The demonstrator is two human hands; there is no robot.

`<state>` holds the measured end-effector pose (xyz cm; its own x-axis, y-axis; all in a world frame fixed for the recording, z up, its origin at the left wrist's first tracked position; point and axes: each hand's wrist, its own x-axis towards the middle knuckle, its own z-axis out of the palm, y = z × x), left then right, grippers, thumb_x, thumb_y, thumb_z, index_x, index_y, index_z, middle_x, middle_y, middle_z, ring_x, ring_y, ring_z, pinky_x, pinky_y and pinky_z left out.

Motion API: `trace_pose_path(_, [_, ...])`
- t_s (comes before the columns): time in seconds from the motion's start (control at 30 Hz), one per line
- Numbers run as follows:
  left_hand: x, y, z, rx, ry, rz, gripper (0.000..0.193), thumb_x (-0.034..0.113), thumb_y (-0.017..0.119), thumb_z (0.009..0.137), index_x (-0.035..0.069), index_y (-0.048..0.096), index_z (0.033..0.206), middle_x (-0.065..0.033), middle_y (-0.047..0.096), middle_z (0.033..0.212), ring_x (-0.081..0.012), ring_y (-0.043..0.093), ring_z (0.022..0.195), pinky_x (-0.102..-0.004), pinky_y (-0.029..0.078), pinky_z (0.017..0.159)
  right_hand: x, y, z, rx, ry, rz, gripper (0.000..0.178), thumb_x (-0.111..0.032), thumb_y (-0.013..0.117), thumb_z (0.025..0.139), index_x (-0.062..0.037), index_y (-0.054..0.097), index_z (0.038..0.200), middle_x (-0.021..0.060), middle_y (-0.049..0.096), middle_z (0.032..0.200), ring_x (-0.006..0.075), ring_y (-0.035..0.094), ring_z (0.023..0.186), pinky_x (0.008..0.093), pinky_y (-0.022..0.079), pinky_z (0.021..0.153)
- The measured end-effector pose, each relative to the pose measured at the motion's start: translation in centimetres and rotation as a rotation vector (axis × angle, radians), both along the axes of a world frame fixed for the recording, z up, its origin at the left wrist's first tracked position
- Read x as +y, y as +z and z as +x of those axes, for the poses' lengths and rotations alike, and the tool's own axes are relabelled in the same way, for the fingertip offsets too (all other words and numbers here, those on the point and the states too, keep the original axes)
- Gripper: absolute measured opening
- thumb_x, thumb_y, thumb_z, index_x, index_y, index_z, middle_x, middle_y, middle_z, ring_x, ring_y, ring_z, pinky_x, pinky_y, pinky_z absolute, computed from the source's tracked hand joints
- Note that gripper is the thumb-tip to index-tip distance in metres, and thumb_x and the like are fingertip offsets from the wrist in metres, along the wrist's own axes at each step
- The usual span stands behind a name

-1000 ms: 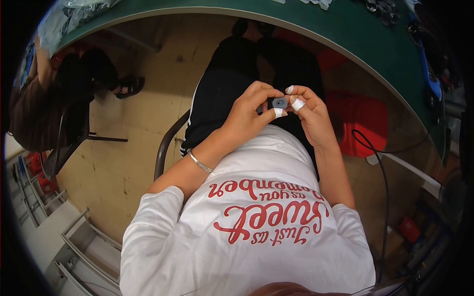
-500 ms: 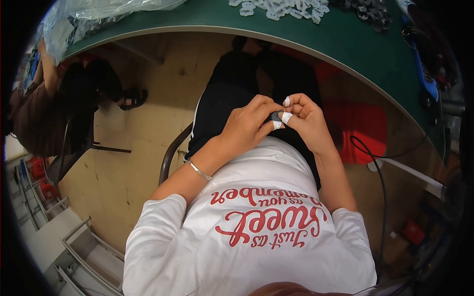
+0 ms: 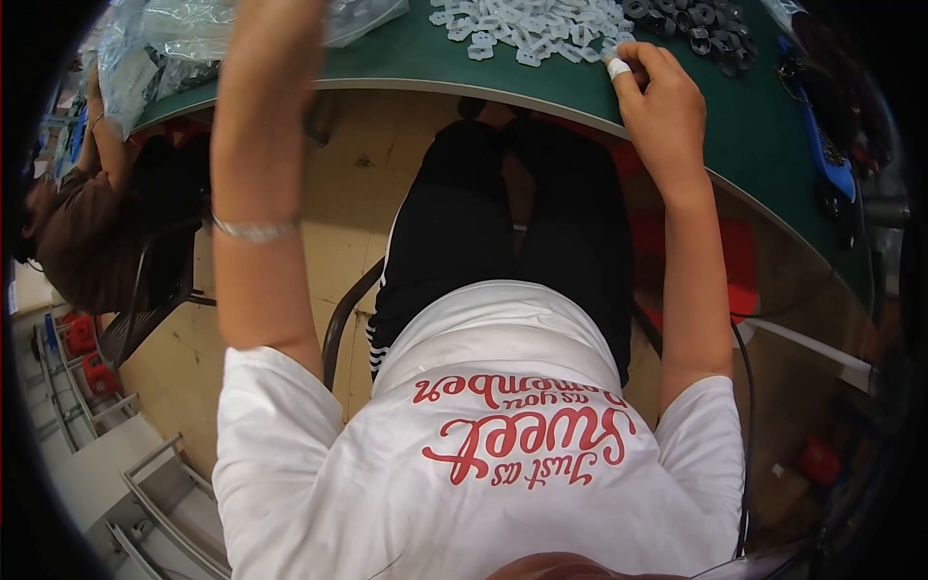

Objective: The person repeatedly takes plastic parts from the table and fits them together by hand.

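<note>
My right hand (image 3: 667,106) is over the table by the right edge of a pile of small white plastic pieces (image 3: 532,29). Its thumb, with white tape on it, and its forefinger are pinched at a white plastic piece (image 3: 609,52). My left arm reaches far forward, and what shows of my left hand (image 3: 278,34) is blurred at the top edge. Its fingers are cut off from view, so what they hold is hidden. A bracelet (image 3: 253,230) circles the left forearm.
Black ring-like parts (image 3: 710,34) lie heaped right of the white pile on the green table (image 3: 406,66). Clear plastic bags (image 3: 184,29) cover its left end. A blue tool-like object (image 3: 826,145) lies at right. Another person (image 3: 77,232) sits at left.
Both hands have parted from above my lap, where they held a small dark piece between them. The left has swung forward and left; the right has moved up to the white pile.
</note>
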<state>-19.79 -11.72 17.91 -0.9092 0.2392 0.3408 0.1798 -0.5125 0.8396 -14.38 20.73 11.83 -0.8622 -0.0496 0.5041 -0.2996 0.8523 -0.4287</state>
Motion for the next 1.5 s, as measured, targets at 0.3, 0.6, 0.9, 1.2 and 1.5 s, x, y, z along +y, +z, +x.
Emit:
trace_pose_path(0.3, [11.0, -12.9, 16.1, -0.997, -0.246, 0.296, 0.029, 0.011, 0.049, 0.096, -0.005, 0.049, 0.120, -0.0178, 0.056, 0.113, -0.0294, 0.060, 0.105, -0.0355, 0.055, 0.087, -1.9, -0.5, 8.0, -0.396, 0.350, -0.914, 0.015, -0.002, 0.058, 0.090, 0.0025, 0.061, 0.104, 0.0054, 0.064, 0.095, 0.0095, 0.060, 0.083, 0.0230, 0.050, 0.071])
trace_pose_path(0.6, [11.5, -16.6, 17.5, -0.943, -0.289, 0.150, 0.032, 0.004, 0.045, 0.096, -0.008, 0.043, 0.126, -0.0151, 0.053, 0.117, -0.0224, 0.055, 0.112, -0.0329, 0.048, 0.101, -2.9, -8.5, 13.3, -0.750, 0.298, -0.845, 0.017, 0.001, 0.057, 0.089, 0.0022, 0.061, 0.105, 0.0043, 0.063, 0.091, 0.0091, 0.059, 0.077, 0.0210, 0.049, 0.068])
trace_pose_path(0.9, [12.2, -17.7, 18.2, -0.970, -0.220, 0.200, 0.023, 0.006, 0.047, 0.097, -0.006, 0.054, 0.116, -0.0128, 0.057, 0.114, -0.0190, 0.059, 0.104, -0.0325, 0.051, 0.096, -3.7, -8.5, 13.5, -0.885, 0.133, -1.009, 0.012, -0.001, 0.059, 0.089, 0.0011, 0.060, 0.101, 0.0029, 0.063, 0.089, 0.0057, 0.058, 0.072, 0.0189, 0.048, 0.063])
trace_pose_path(1.2, [12.5, -18.9, 18.4, -1.139, -0.113, 0.387, 0.026, 0.005, 0.038, 0.099, -0.003, 0.050, 0.120, -0.0153, 0.054, 0.118, -0.0212, 0.058, 0.106, -0.0339, 0.050, 0.098, -4.8, -9.7, 14.1, -0.787, 0.058, -0.937, 0.011, 0.002, 0.060, 0.086, 0.0025, 0.061, 0.097, 0.0034, 0.064, 0.085, 0.0058, 0.058, 0.074, 0.0201, 0.048, 0.067])
trace_pose_path(1.5, [12.7, -18.7, 18.8, -1.194, -0.034, 0.313, 0.024, 0.005, 0.044, 0.098, -0.001, 0.054, 0.118, -0.0121, 0.056, 0.111, -0.0178, 0.058, 0.100, -0.0323, 0.050, 0.097, -5.3, -10.3, 14.0, -0.731, 0.014, -0.917, 0.009, 0.002, 0.059, 0.086, 0.0024, 0.061, 0.094, 0.0033, 0.064, 0.085, 0.0056, 0.056, 0.071, 0.0199, 0.047, 0.064])
